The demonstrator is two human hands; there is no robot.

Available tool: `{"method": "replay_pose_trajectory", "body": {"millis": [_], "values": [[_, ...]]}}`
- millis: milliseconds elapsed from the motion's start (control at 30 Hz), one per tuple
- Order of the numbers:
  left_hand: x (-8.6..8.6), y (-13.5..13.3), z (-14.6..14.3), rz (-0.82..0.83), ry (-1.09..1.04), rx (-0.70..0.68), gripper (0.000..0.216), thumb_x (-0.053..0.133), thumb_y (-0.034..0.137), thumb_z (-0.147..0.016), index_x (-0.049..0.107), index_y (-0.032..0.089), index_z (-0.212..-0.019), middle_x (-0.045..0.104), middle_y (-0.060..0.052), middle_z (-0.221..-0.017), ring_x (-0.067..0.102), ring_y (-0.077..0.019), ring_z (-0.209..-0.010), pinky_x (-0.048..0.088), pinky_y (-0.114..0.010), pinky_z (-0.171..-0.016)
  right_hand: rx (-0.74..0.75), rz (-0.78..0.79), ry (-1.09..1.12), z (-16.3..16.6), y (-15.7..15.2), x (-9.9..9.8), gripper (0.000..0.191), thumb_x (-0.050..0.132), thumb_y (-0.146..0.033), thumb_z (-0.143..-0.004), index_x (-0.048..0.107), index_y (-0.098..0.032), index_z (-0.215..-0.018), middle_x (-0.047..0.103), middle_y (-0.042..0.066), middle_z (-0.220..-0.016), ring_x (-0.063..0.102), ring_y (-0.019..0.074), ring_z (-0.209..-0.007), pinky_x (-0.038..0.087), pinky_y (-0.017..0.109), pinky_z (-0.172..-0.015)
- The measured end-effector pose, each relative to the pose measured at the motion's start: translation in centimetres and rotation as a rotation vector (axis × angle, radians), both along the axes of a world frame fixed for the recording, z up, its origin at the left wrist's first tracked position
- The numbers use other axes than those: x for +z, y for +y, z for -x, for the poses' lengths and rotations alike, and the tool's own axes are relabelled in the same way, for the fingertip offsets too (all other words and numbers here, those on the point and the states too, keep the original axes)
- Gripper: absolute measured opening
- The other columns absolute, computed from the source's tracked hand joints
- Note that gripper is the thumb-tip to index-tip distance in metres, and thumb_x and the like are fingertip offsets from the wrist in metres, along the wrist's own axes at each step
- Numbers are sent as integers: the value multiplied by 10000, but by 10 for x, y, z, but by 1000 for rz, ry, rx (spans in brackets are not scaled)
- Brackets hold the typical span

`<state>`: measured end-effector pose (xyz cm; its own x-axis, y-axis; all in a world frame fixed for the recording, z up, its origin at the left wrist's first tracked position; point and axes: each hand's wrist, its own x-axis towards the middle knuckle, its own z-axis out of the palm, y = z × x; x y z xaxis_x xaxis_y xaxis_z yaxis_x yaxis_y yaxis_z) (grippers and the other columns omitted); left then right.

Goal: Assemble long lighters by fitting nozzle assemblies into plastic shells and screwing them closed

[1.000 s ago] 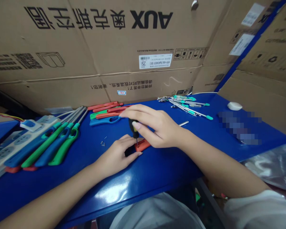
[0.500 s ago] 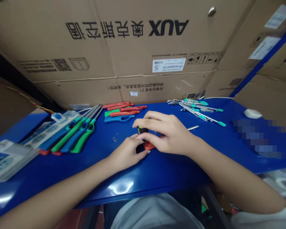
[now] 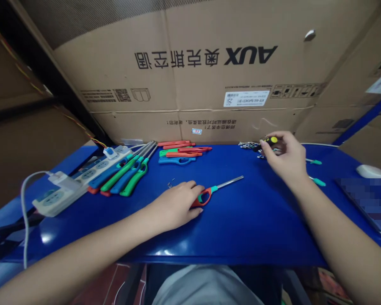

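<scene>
Left hand [image 3: 178, 204]: fingers curled round the handle of a red lighter [image 3: 213, 189], near the centre of the frame
Red lighter: low at the tabletop [image 3: 241, 233], metal tube pointing right and slightly up the frame
Right hand [image 3: 287, 159]: gripping a black and yellow screwdriver [image 3: 267, 143], right of centre, over metal rods with teal ends [image 3: 318, 181]
Small metal bits [image 3: 169, 185]: just beyond the left hand
Coloured handle pieces [image 3: 178, 161]: red, green and blue, lying above centre
Blue and green lighters [image 3: 122, 176]: beside the power strip [image 3: 51, 205], left of centre
</scene>
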<state>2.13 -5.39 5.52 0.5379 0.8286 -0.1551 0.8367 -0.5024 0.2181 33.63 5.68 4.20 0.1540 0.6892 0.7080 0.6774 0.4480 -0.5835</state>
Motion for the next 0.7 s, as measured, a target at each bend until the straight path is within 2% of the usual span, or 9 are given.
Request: {"method": "replay_pose_trajectory", "body": {"millis": [67,167,233,267,367,467,533,600,700], "values": [[-10,-1,-6,-28,-9,-22,361,531,248,-988,585,166,-1336,611,-130,-1182,632,-286,-1068,526,-394,-908,-45,-6,-132,-7,5,-9,211,678,-388,-830,663,-225,-963,729,76,-933,713,233,-730,610,377,-628],[-11,-3,-4,43,-34,-24,264,536,228,-980,623,155,-1218,592,-115,-1142,623,-248,-1013,516,-350,-885,-73,-7,-191,-11,6,-12,194,633,-397,-853,666,-227,-940,742,77,-932,715,243,-768,602,390,-675],[2,-3,9,126,-68,-3,200,510,255,-992,649,168,-1107,590,-95,-1125,622,-211,-942,513,-327,-858,-83,7,-199,-13,7,-12,180,623,-384,-850,663,-232,-937,744,74,-914,713,256,-782,592,408,-705],[11,-3,19,142,-98,12,227,481,285,-1006,650,177,-1112,590,-90,-1128,616,-202,-929,512,-328,-864,-83,11,-207,-14,8,-13,164,625,-369,-843,661,-237,-932,743,72,-905,710,264,-787,585,417,-721],[41,2,61,50,-177,87,361,417,431,-1023,669,204,-1145,620,-81,-1143,606,-213,-985,493,-344,-929,-8,-18,-243,-21,14,-18,115,648,-340,-842,659,-270,-932,736,68,-888,689,277,-794,553,413,-739],[61,12,114,-128,-177,339,473,472,506,-963,646,206,-1285,655,-71,-1237,599,-241,-1078,482,-329,-939,145,-124,-289,-27,24,-27,114,669,-345,-858,664,-291,-959,719,70,-852,649,271,-757,511,388,-701],[64,19,145,-158,-89,541,541,492,496,-936,616,162,-1343,687,-69,-1194,613,-241,-1026,486,-301,-873,192,-144,-334,-30,29,-32,136,671,-338,-847,670,-273,-966,709,78,-837,636,271,-737,498,385,-679],[61,25,168,-150,7,660,537,480,455,-933,615,148,-1352,708,-51,-1085,616,-220,-915,472,-270,-784,219,-91,-390,-32,31,-36,163,677,-345,-818,677,-254,-953,696,90,-828,639,278,-733,505,394,-666],[49,29,184,-156,33,726,477,511,386,-910,674,110,-1264,712,-56,-988,614,-205,-851,450,-250,-739,238,114,-478,-32,30,-39,230,637,-338,-807,684,-229,-1003,686,115,-921,662,286,-767,545,426,-704]]}}
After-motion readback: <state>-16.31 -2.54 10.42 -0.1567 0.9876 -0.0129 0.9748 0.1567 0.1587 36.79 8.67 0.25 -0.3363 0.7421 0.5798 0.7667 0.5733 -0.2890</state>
